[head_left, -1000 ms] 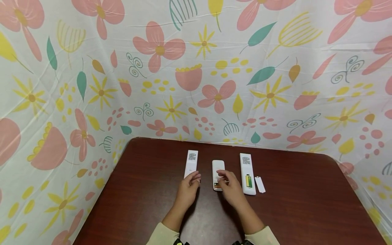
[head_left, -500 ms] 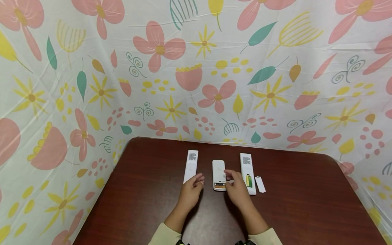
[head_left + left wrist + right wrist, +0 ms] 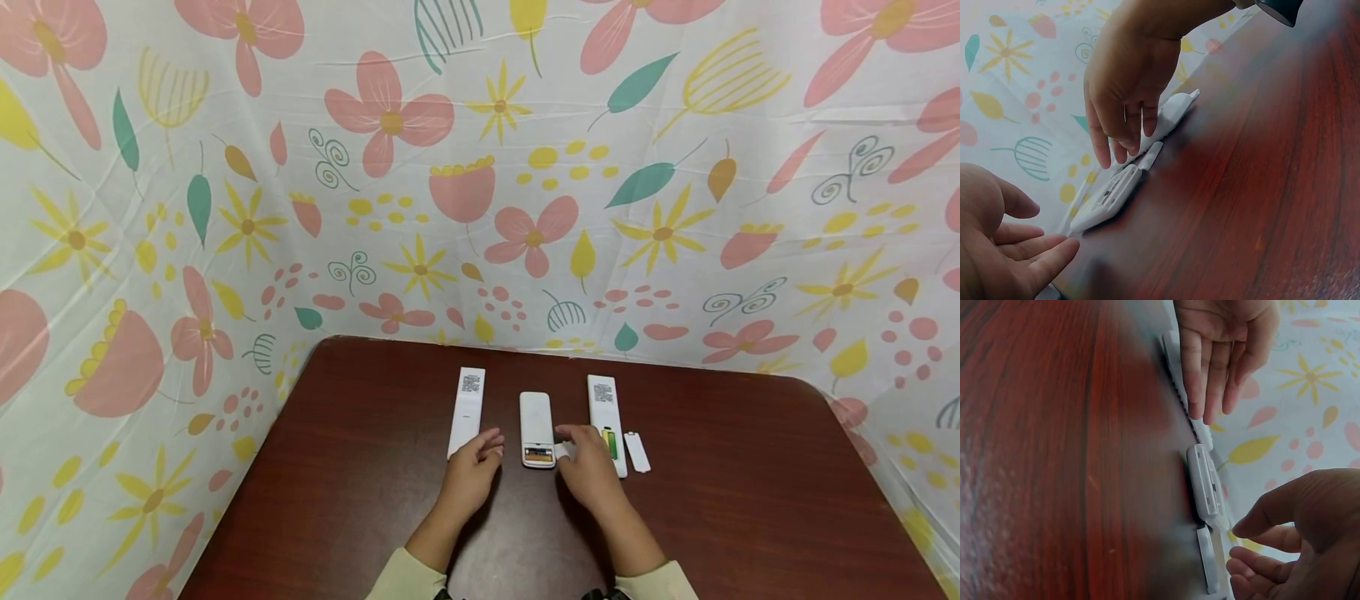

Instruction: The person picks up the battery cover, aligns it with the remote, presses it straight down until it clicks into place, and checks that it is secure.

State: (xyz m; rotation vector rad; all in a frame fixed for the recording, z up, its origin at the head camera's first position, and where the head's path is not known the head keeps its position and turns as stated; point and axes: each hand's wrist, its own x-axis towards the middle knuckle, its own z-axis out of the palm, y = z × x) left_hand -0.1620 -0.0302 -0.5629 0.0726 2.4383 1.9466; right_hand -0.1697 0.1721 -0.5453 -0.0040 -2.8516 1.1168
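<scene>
A white remote control [image 3: 536,417] lies face down in the middle of the table, its compartment uncovered and batteries [image 3: 538,454] in it. A small white battery cover [image 3: 564,451] lies on the table against its right side, partly hidden by my right hand [image 3: 590,468]. The right hand hovers over this cover [image 3: 1208,559], its loosely bent fingers apart from it in the right wrist view. My left hand [image 3: 472,471] is held with relaxed fingers above the near end of the left white remote [image 3: 467,408], holding nothing; in the left wrist view that hand [image 3: 1010,244] faces the middle remote [image 3: 1107,200].
To the right lies another white remote [image 3: 602,404] with its compartment uncovered and a green and yellow battery [image 3: 613,443] showing. Its loose cover [image 3: 637,452] lies beside it. Behind the brown table [image 3: 375,500] hangs a flowered cloth [image 3: 480,250].
My right hand has moved right, off the middle remote, whose compartment is now fully in sight; its cover now lies beside it. The left hand has drifted slightly right and nearer to me.
</scene>
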